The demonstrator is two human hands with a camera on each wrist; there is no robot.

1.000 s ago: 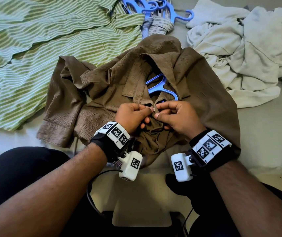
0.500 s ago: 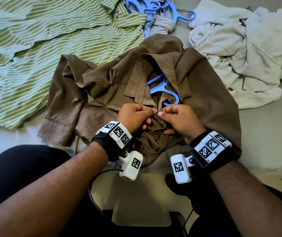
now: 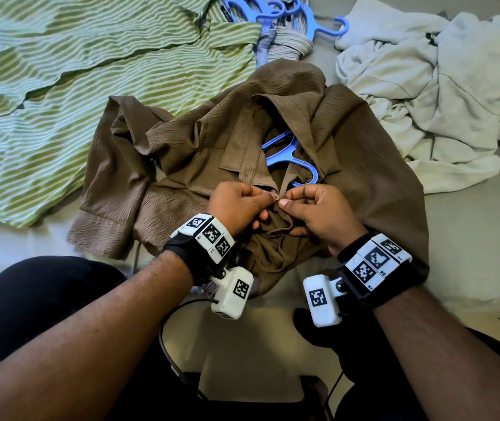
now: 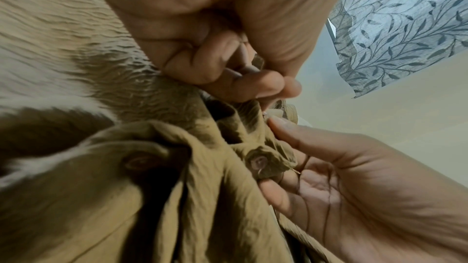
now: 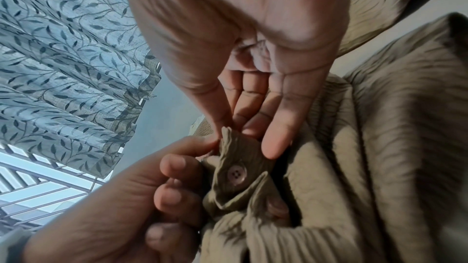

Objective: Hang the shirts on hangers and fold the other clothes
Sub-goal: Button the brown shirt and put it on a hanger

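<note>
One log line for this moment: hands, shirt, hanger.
left hand: pinches brown shirt placket | right hand: pinches opposite edge at button | blue hanger: inside collar | step: buttoning, not finished

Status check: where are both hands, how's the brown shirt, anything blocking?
Left hand and right hand both pinch the brown shirt at a button. Blue hanger inside the collar. Nothing blocking.

I could read almost no text: only the tiny marks "R1" and "R2" stood on the white marker band (image 3: 374,261) of my right wrist, the marks on my left wrist band (image 3: 209,235) were too small, and the collar label of the striped shirt (image 3: 227,15) was unreadable.
</note>
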